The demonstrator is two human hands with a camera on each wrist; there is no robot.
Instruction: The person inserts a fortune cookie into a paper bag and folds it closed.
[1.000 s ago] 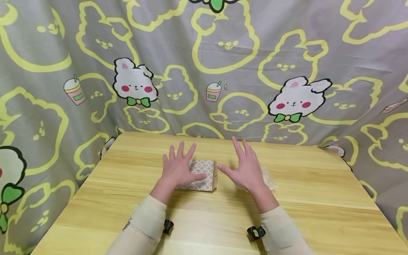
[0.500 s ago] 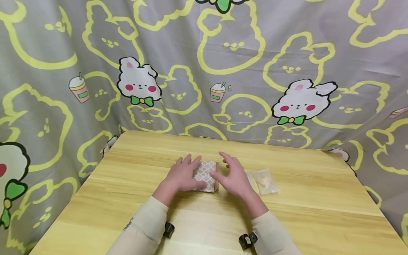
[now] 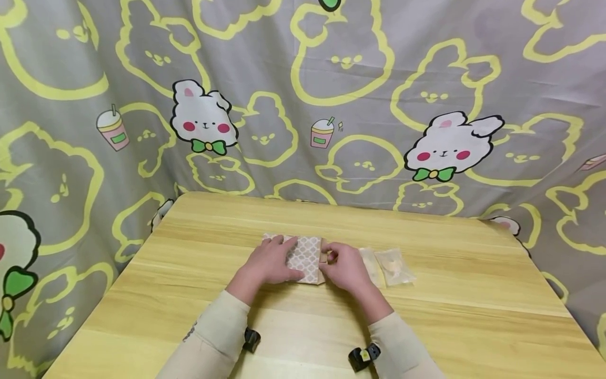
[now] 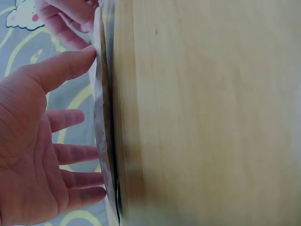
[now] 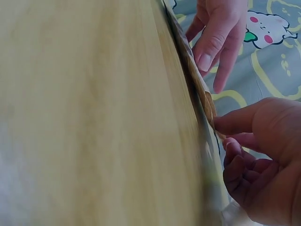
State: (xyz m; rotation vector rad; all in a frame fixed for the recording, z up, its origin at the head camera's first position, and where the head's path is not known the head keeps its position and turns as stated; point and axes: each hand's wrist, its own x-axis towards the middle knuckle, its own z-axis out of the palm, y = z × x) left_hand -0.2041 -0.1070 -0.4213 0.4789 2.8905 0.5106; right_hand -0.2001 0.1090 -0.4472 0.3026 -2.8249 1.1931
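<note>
A flat paper bag (image 3: 306, 258) with a grey and white lattice print lies on the wooden table, its brown inner side showing at the right end. Over its left part, my left hand (image 3: 266, 261) rests with thumb and fingers spread; in the left wrist view the thumb of that left hand (image 4: 33, 141) touches the bag's face. At the brown right edge, my right hand (image 3: 350, 267) pinches the paper between thumb and index finger. The right wrist view shows the other fingers of this right hand (image 5: 270, 165) curled in beside the bag's edge (image 5: 207, 106).
Just right of the right hand lie a clear plastic packet (image 3: 395, 267) with something pale inside and a flat cream-yellow piece (image 3: 373, 266). Behind the wooden table (image 3: 454, 326) hangs a grey curtain (image 3: 265, 63) printed with rabbits. Black wrist cameras sit on both forearms.
The left hand has settled onto the bag from above. My right hand has come in leftward and down to the bag's right edge, its fingers closing there, uncovering the packets.
</note>
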